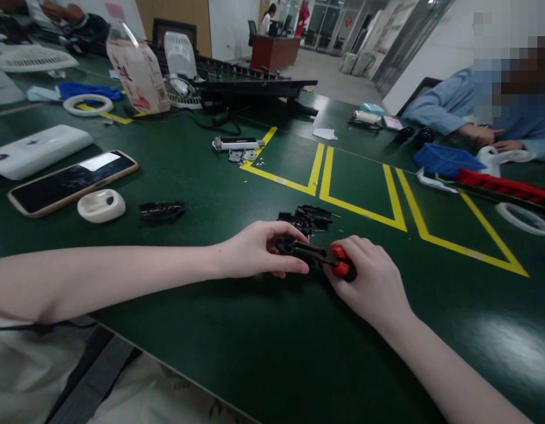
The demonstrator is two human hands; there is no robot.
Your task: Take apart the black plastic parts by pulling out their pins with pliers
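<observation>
While the left hand (254, 250) pinches a black plastic part (291, 245) over the worktop (254, 341), the right hand (370, 284) grips red-handled pliers (342, 263) at it. From where I stand, that part looks unfinished, though black pieces (315, 214) and small metal bits (260, 162) already lie loose beyond.

Hands (372, 277) and forearms (152, 268) are bare, a small dark spot (220, 251) near the left wrist (225, 259). Loose, pale beige clothing (29, 371) shows below, crossed by a wide dark grey strap (93, 380).
</observation>
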